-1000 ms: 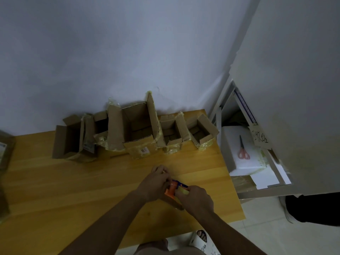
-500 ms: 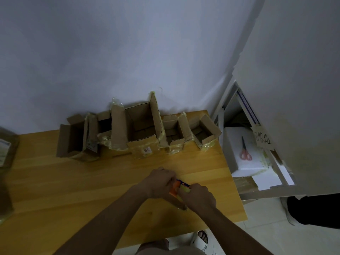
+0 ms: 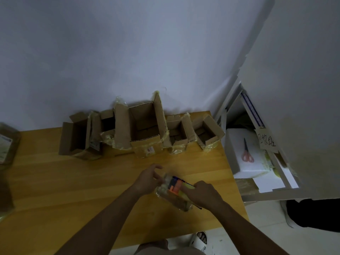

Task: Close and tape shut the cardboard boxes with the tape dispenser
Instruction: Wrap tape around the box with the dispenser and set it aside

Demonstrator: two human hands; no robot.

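Tape dispenser (image 3: 175, 186), orange-blue plastic, sits atop small taped cardboard box (image 3: 174, 198) on wooden bench (image 3: 55, 190); my right hand (image 3: 202, 195) fingers grip it, left hand (image 3: 149, 181) fingers loosely spread beside it. Open boxes (image 3: 145, 129) behind.

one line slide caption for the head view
Both hands work an orange tape dispenser over a small box on the table.

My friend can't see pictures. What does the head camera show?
Two hands work a tape dispenser over a small box on a wooden table: left hand steadying, right hand gripping. Open cardboard boxes line the wall behind.
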